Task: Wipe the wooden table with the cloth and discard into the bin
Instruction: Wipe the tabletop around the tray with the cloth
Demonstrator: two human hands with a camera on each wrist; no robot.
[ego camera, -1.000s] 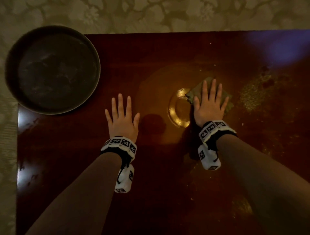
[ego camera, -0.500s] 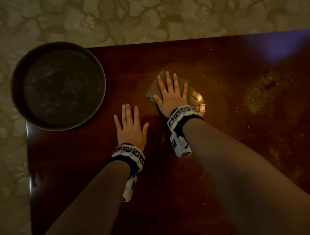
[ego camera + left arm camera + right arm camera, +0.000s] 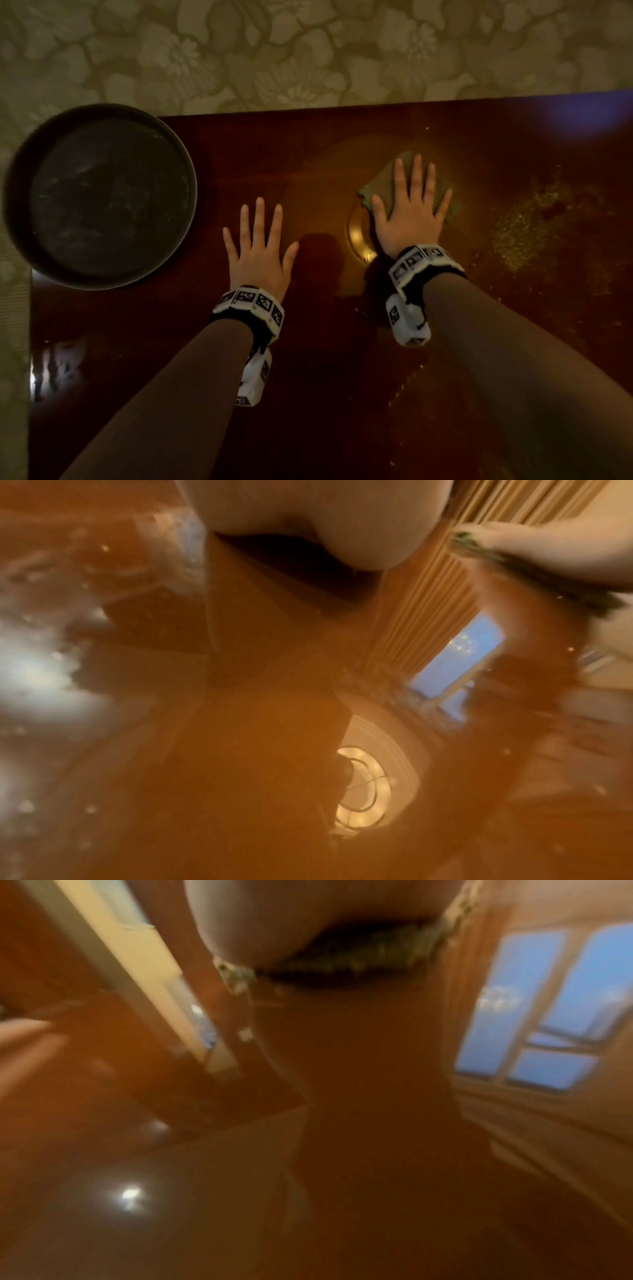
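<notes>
A folded green cloth (image 3: pixel 383 181) lies on the glossy dark wooden table (image 3: pixel 308 394), a little right of the middle. My right hand (image 3: pixel 411 202) presses flat on the cloth with straight, spread fingers. In the right wrist view the cloth (image 3: pixel 363 958) shows as a blurred green edge under the palm. My left hand (image 3: pixel 258 243) rests flat on the bare wood to the left, fingers straight, holding nothing. The round dark bin (image 3: pixel 99 195) stands at the table's far left corner, left of my left hand.
A patch of pale crumbs or dust (image 3: pixel 524 222) lies on the table right of the cloth, with scattered specks nearer me (image 3: pixel 407 380). A ceiling light reflects beside my right wrist (image 3: pixel 359 236). Patterned carpet (image 3: pixel 308 51) lies beyond the far table edge.
My right hand slid the cloth left toward the middle, then back right to where it now presses. The left hand stayed flat on the wood.
</notes>
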